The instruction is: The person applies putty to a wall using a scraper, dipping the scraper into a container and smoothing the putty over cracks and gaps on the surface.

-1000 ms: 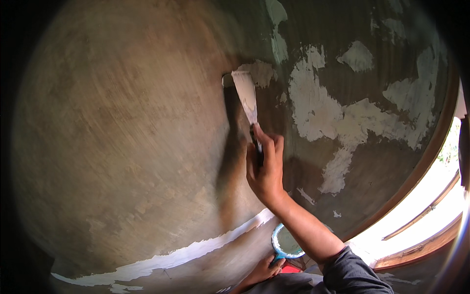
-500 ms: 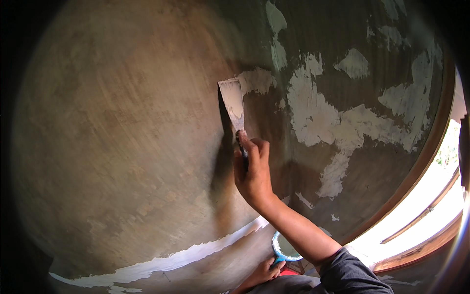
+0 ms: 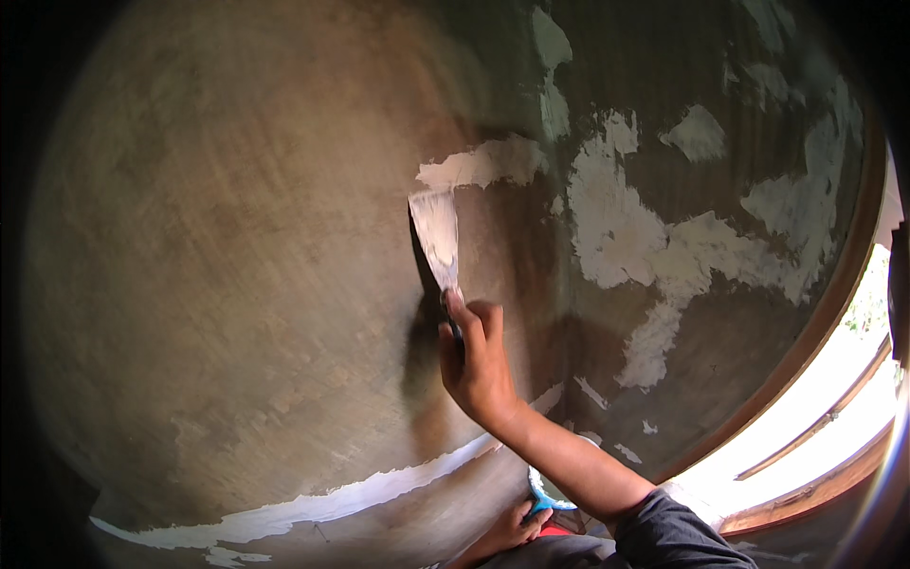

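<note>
My right hand (image 3: 474, 370) grips a putty knife (image 3: 436, 237) by its dark handle, its wide blade coated with pale filler and held against the bare brownish plaster wall (image 3: 237, 237). Just above the blade lies a pale smear of filler (image 3: 483, 161). Low in the picture, my left hand (image 3: 519, 526) is closed on the handle of a light blue round container (image 3: 548, 495) with white filler round its rim; my right forearm hides much of it.
The darker wall (image 3: 739, 360) on the right carries several ragged white patches (image 3: 616, 228). A white band (image 3: 341, 498) runs along the lower left wall. A wooden-framed opening (image 3: 806, 484) with bright light is at the lower right, and something red shows below my left hand.
My right hand and the knife have moved down and to the left. The filler smear above the blade now reaches further left. My left hand has stayed on the blue container.
</note>
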Action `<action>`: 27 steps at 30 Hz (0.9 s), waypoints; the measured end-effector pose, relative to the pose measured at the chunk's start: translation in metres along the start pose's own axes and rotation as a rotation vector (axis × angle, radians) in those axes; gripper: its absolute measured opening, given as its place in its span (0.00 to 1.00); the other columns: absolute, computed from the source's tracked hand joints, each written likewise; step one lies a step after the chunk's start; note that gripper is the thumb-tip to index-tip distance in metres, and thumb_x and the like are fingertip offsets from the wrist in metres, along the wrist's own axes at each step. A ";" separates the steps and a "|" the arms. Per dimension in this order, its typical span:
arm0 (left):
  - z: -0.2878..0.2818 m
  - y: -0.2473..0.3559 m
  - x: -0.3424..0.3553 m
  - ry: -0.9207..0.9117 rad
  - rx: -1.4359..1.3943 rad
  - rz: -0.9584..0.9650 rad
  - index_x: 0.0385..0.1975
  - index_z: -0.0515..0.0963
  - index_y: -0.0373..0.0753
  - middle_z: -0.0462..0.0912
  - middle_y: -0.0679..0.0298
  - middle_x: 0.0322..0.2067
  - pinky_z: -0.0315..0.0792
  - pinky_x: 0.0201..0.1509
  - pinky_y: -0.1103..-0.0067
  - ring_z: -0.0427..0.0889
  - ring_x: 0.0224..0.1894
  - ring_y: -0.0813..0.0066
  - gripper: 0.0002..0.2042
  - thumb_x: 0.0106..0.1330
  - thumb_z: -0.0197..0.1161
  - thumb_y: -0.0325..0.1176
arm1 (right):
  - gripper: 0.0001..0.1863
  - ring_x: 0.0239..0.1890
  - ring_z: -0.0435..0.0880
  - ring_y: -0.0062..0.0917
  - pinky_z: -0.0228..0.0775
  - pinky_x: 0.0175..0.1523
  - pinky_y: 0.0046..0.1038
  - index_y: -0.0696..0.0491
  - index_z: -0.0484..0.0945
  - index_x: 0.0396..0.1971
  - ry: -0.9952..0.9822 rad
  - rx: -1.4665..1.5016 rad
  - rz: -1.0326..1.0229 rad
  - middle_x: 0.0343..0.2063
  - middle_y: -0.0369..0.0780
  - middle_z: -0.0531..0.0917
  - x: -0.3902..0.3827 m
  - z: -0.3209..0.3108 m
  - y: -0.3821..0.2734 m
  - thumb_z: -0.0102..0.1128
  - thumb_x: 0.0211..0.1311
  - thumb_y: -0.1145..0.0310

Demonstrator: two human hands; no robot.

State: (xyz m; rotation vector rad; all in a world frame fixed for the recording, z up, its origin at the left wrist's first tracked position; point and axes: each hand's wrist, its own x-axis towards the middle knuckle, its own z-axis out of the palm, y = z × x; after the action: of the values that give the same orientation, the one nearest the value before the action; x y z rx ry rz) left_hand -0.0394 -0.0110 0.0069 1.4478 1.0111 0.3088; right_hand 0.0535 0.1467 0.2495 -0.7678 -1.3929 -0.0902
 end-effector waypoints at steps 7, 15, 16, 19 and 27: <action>0.000 -0.003 0.001 0.006 0.006 0.033 0.35 0.74 0.38 0.76 0.70 0.18 0.66 0.25 0.81 0.71 0.19 0.83 0.19 0.75 0.57 0.51 | 0.30 0.43 0.76 0.41 0.73 0.47 0.36 0.56 0.66 0.64 0.079 0.023 0.011 0.44 0.50 0.72 0.027 0.000 -0.004 0.61 0.61 0.84; -0.001 -0.004 0.003 -0.021 0.009 0.009 0.31 0.75 0.38 0.76 0.69 0.17 0.68 0.26 0.79 0.73 0.19 0.81 0.19 0.76 0.57 0.49 | 0.30 0.40 0.76 0.42 0.73 0.44 0.35 0.57 0.67 0.64 0.096 0.030 -0.046 0.41 0.50 0.72 0.008 -0.004 -0.006 0.62 0.61 0.84; 0.000 -0.002 0.002 -0.014 0.006 0.016 0.31 0.75 0.38 0.76 0.69 0.17 0.68 0.26 0.79 0.73 0.19 0.81 0.19 0.76 0.57 0.50 | 0.30 0.40 0.76 0.42 0.73 0.43 0.35 0.57 0.67 0.64 0.129 -0.014 -0.039 0.41 0.50 0.73 0.019 -0.009 -0.006 0.61 0.61 0.84; 0.002 0.004 0.000 0.007 -0.003 0.041 0.31 0.74 0.38 0.76 0.69 0.17 0.67 0.26 0.79 0.73 0.19 0.81 0.20 0.75 0.57 0.51 | 0.28 0.41 0.76 0.43 0.73 0.43 0.36 0.58 0.66 0.63 0.127 -0.006 0.049 0.43 0.51 0.71 0.037 -0.010 0.005 0.60 0.62 0.83; 0.000 0.002 0.000 -0.022 0.007 -0.005 0.31 0.75 0.37 0.77 0.68 0.17 0.69 0.27 0.79 0.74 0.19 0.80 0.20 0.75 0.58 0.50 | 0.28 0.40 0.74 0.42 0.71 0.47 0.37 0.60 0.67 0.63 0.160 0.006 -0.022 0.42 0.51 0.72 0.016 -0.012 0.007 0.59 0.62 0.84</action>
State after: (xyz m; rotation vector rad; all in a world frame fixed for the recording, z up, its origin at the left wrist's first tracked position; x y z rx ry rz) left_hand -0.0390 -0.0103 0.0083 1.4521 0.9992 0.2857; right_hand 0.0704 0.1516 0.2616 -0.7248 -1.2493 -0.1616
